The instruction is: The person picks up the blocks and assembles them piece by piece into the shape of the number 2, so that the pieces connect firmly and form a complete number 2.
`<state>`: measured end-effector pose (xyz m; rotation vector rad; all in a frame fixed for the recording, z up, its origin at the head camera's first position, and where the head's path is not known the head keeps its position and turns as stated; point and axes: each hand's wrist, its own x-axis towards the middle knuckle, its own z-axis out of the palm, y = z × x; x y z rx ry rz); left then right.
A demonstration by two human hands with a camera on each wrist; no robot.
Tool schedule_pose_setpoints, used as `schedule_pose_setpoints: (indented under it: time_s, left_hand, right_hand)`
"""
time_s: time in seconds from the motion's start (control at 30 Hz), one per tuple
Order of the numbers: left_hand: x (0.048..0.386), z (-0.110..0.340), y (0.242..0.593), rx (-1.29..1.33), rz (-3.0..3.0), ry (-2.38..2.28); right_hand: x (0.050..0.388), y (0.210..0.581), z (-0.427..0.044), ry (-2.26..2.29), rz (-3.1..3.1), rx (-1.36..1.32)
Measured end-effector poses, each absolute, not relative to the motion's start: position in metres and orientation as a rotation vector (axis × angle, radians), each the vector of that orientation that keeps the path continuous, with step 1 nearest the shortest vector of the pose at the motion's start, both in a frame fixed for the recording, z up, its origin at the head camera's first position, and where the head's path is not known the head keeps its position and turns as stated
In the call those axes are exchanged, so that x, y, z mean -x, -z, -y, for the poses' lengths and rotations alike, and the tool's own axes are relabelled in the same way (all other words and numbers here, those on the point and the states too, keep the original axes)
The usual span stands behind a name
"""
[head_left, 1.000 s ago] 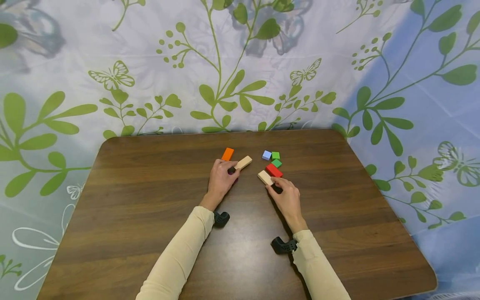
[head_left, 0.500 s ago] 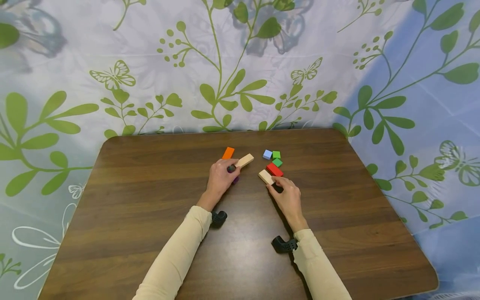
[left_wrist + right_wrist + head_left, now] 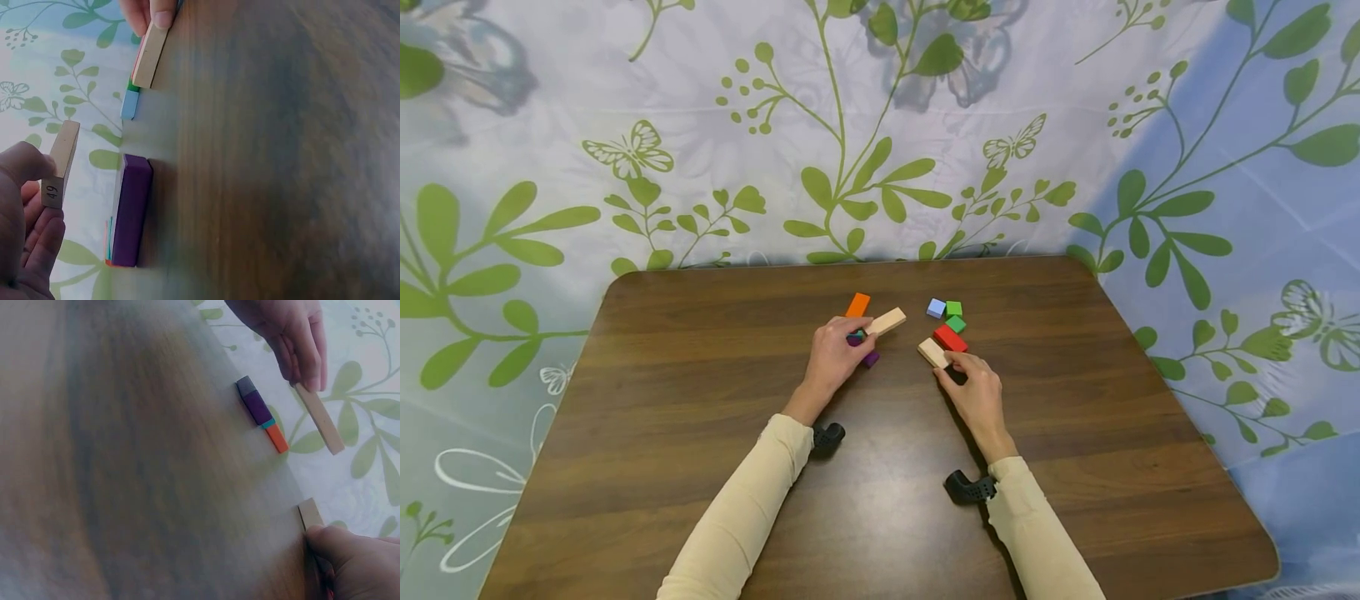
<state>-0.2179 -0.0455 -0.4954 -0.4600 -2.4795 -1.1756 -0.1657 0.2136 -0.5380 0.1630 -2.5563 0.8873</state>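
My left hand (image 3: 831, 354) pinches a plain wooden block (image 3: 887, 321) between thumb and fingers; "49" is printed on its end in the left wrist view. That block is up off the table. Below it, partly covered by the hand, lies a purple block (image 3: 132, 212), with a teal block (image 3: 268, 424) and an orange block (image 3: 857, 305) beyond. Thumb and fingers of my right hand (image 3: 977, 396) grip a second wooden block (image 3: 932, 353), which sits low at the table beside a red block (image 3: 951, 338). Its near end is hidden by the fingers.
Behind the red block are a green block (image 3: 955, 324), a light green block (image 3: 953, 309) and a light blue block (image 3: 936, 307). The brown wooden table (image 3: 700, 375) ends at a patterned curtain (image 3: 700, 167). Black wrist cameras (image 3: 970, 487) stick out inward from both wrists.
My left hand has lifted its wooden block and shifted slightly left and toward me. The purple and teal blocks beneath have come into view. My right hand has stayed in place.
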Motion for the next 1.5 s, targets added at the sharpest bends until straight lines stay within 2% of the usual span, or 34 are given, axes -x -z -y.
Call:
schedule_pose_setpoints:
  time_s: [0.73, 1.5]
  left_hand:
    - [0.196, 0.075, 0.490, 0.492, 2.386, 1.198]
    - [0.157, 0.091, 0.485, 0.614, 2.369, 1.196]
  right_hand:
    - [0.165, 0.536, -0.212, -0.917, 2.552, -0.178]
    - [0.164, 0.537, -0.215, -0.918, 2.584, -0.143]
